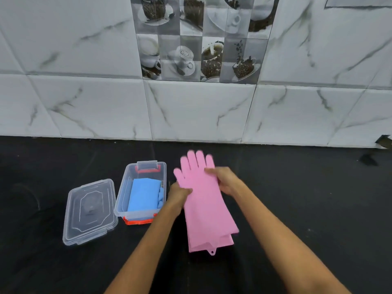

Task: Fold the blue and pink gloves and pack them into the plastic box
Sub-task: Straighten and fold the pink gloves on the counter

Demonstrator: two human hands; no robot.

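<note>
The pink gloves lie stacked on the black counter, fingers pointing toward the wall. My left hand grips their left edge near the thumb. My right hand holds the right edge at the palm, its fingers lying over the top. Left of them stands the clear plastic box with red clips, and the folded blue gloves lie inside it.
The box's clear lid lies flat on the counter left of the box. A marble-tiled wall rises behind the counter. A small dark object sits at the far right by the wall.
</note>
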